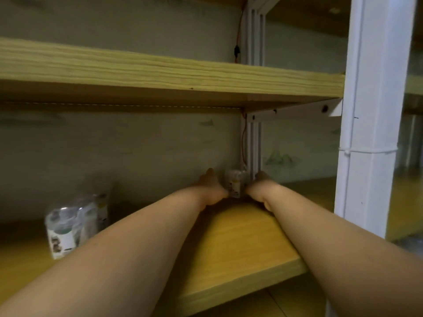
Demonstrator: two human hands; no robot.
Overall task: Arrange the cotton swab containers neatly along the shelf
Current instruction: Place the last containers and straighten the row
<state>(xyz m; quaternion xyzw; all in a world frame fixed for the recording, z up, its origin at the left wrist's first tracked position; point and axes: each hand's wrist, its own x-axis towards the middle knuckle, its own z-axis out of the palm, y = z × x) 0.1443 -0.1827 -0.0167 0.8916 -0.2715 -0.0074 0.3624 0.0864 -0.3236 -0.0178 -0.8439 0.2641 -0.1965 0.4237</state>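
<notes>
Pine-coloured board fills the foreground: the lower shelf (240, 243), its front edge running toward four o'clock, with both bare forearms stretched across it toward the back. Off at nine o'clock, close to that front edge, a clear cotton swab container (68, 229) stands upright with a white label, and more clear packs sit blurred just behind it; how many I cannot tell. Farther in, at twelve o'clock, the left hand (211, 191) and the right hand (261, 189) flank a small clear container (235, 183) standing deep in the corner, by the white metal upright (253, 145) and a thin red wire (243, 143). Each hand presses a side of it, fingers curled round, so it looks clasped between the two; the fingertips themselves are hidden. Above, the upper shelf (160, 72) lies bare in this view. My reading is that this container is being seated at the right-hand end of a row, tight to the back wall. Next would come letting go without tipping it, then reaching to nine o'clock for the near container and bringing it in beside this one, labels outward.
</notes>
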